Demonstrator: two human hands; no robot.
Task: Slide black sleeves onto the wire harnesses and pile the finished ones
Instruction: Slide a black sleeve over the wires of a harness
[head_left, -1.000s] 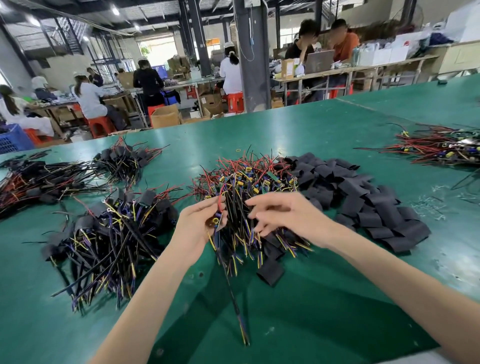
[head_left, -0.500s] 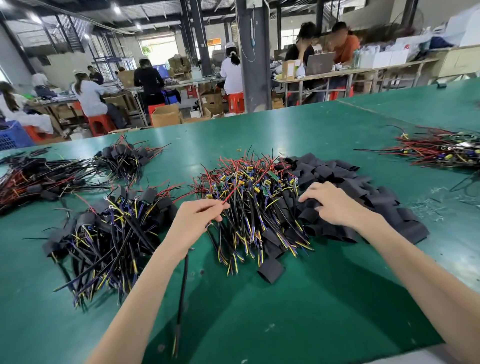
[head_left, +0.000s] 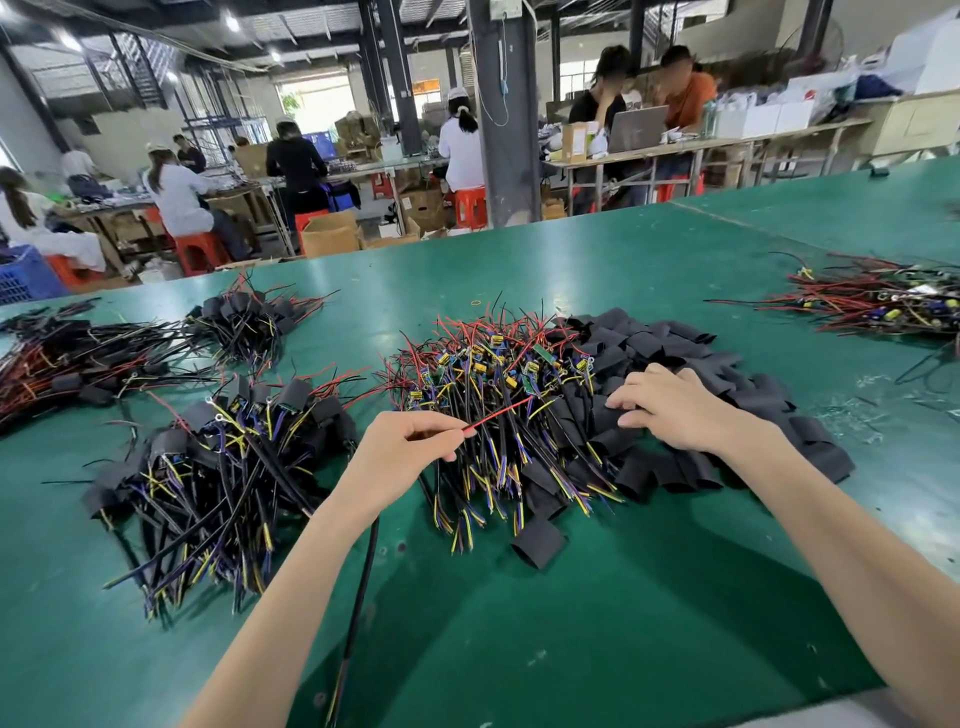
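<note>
The left grip (head_left: 405, 447) is clenched on one harness (head_left: 363, 571). Thumb and forefinger pinch its red lead, and its black cable hangs below the wrist toward the viewer. Holding it by the lead end probably keeps a free tip ready for a sleeve.

The right grip (head_left: 675, 405) lies on the sleeve heap (head_left: 727, 374) with fingers bent down among the sleeves, probably selecting one. Whether it already grasps a sleeve cannot be told.

The sleeve heap touches the right side of the bare heap (head_left: 493, 374), so both stocks sit within easy reach. The finished pile (head_left: 223, 467) lies just left of the left grip, a short drop-off.

Count:
- One harness in hand.
- One sleeve heap.
- One loose sleeve (head_left: 537, 543) at the near edge.
- Two bare heaps, including the far heap (head_left: 878, 301) at right.
- Three sleeved piles, including the rear pile (head_left: 244, 322) and the left pile (head_left: 67, 364).

Items within heaps are too many to count. All rest on the green surface (head_left: 571, 623).
</note>
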